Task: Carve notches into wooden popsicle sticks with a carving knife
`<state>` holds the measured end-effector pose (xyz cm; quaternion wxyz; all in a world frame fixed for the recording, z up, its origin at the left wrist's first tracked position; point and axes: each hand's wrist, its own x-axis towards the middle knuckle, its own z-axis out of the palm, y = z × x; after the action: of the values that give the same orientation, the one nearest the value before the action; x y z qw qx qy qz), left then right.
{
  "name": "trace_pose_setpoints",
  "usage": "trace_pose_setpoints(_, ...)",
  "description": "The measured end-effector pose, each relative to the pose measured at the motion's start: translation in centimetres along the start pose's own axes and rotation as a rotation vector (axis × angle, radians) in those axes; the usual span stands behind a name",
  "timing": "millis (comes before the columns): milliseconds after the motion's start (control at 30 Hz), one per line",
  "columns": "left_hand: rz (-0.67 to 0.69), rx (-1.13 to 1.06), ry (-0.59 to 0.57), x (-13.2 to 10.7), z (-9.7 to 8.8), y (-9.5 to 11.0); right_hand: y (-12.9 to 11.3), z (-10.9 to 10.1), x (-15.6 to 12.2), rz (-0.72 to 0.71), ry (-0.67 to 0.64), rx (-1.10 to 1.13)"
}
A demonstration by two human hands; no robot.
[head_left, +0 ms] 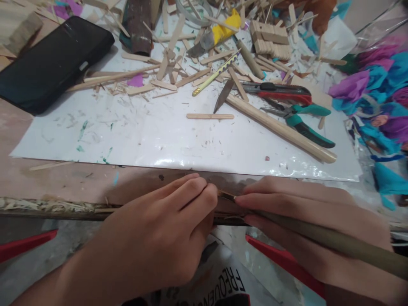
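Observation:
My left hand (pixel 172 225) is closed at the table's front edge, its fingers curled down and hiding most of what they grip. A thin brown sliver (pixel 227 195) shows between those fingers and the fingertips of my right hand (pixel 306 216); I cannot tell which piece it belongs to. My right hand is wrapped along a long greenish-brown round stick (pixel 334 242), which slants out of view at the lower right. Beyond both hands a single craft stick (pixel 209 116) lies on the white sheet (pixel 153 140), close to the head of a wooden-handled hammer (pixel 280 127).
Pliers (pixel 309 119) and a red-black utility knife (pixel 277 91) lie right of centre. A black phone (pixel 57 63) rests at the left. Loose craft sticks, a patterned pencil (pixel 216 73) and a yellow tube (pixel 226 27) clutter the back. Coloured crepe paper (pixel 382 85) fills the right.

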<state>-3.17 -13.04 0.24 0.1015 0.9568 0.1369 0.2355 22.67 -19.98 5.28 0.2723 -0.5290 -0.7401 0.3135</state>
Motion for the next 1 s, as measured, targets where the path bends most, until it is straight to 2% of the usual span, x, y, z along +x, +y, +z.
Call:
trace_pose_setpoints(267,-0.007,-0.002,0.004,0.0,0.2,0.0,0.3,0.0,0.2,-0.064,0.028,0.001)
trace_pose_setpoints(400,0.01,-0.005,0.005,-0.1,0.2,-0.1,0.6,0.0,0.2,-0.092,-0.006,-0.008)
trace_pose_setpoints(500,0.002,-0.017,0.0,-0.2,0.1,-0.2,0.6,0.2,-0.1,-0.032,-0.01,-0.003)
trace_pose_setpoints(667,-0.001,-0.012,-0.013,-0.2,-0.1,-0.2,0.3,0.4,-0.5,0.064,0.134,0.007)
trace_pose_setpoints(767,0.019,0.014,-0.022,-0.3,-0.1,-0.1,0.4,0.3,-0.2,0.112,0.174,0.018)
trace_pose_setpoints(1000,-0.017,-0.015,0.0,-0.4,0.1,-0.1,0.3,0.7,0.5,0.19,0.119,-0.021)
